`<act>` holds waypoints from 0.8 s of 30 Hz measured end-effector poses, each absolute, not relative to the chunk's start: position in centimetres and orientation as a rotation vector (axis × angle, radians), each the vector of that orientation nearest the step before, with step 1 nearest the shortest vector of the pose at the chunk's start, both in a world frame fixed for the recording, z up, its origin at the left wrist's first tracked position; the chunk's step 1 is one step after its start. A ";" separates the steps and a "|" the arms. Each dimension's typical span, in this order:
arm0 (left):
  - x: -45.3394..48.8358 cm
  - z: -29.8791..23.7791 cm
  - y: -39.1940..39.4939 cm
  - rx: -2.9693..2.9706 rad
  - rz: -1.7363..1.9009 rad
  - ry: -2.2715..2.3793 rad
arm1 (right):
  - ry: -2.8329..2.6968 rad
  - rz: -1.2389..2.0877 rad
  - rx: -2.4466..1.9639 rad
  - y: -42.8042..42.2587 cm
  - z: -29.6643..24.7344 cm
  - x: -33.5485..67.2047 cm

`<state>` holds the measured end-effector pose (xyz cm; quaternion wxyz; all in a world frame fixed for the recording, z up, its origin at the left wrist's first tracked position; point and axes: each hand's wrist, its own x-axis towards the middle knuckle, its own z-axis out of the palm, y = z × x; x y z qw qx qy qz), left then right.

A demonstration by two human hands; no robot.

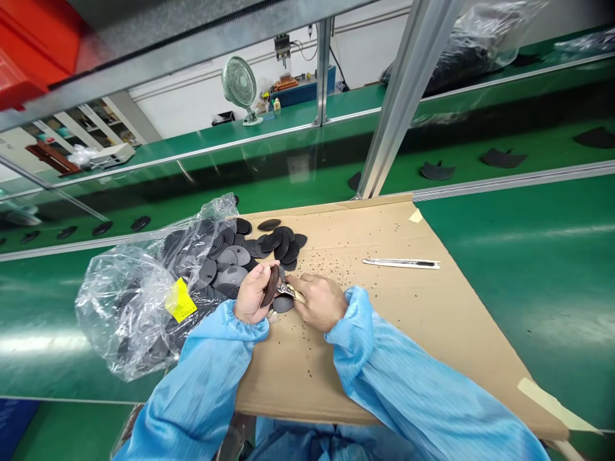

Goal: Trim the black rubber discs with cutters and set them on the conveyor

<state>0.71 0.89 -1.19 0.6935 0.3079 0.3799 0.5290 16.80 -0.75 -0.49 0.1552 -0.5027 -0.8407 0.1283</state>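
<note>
My left hand (252, 296) is closed around a dark oval plastic piece (271, 285), held tilted on edge. In my right hand (321, 299) are small cutting pliers (287, 291) with pale handles, their metal jaws close against the piece. Just below them another dark oval piece (283, 303) lies on the cardboard. To the left, many black oval pieces (232, 276) are heaped at the mouth of a clear plastic bag (129, 301). A few more ovals (284, 244) lie stacked beyond my hands. Tiny dark scraps are scattered over the cardboard sheet (408, 358).
A slim utility knife (401, 263) lies on the cardboard at right. Behind, a green conveyor belt (298, 168) carries spaced black parts (503, 158). A metal post (408, 96) rises at the cardboard's back edge. Farther off stands a green fan (239, 83); a red bin (41, 48) is upper left.
</note>
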 end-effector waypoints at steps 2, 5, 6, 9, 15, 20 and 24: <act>0.8 -1.3 0.8 0.709 1.208 0.864 | -2.417 0.351 -1.454 -0.8 -0.4 16.8; 0.8 -1.5 0.8 0.733 1.228 0.893 | -2.437 0.345 -1.481 -0.8 -0.1 16.7; 0.8 -1.7 0.8 0.741 1.227 0.904 | -2.447 0.348 -1.491 -0.8 0.0 16.7; 0.8 -1.9 0.8 0.767 1.217 0.927 | -2.481 0.373 -1.527 -1.0 0.2 16.6; 0.7 -1.2 1.1 0.699 1.288 0.871 | -2.294 0.446 -1.447 -0.7 -0.7 17.1; 0.0 -0.1 1.7 0.506 1.375 0.839 | -2.241 0.419 -1.244 0.0 -1.4 17.1; -0.5 -0.1 1.7 0.505 1.374 0.738 | -2.417 0.487 -1.144 0.1 -1.4 16.5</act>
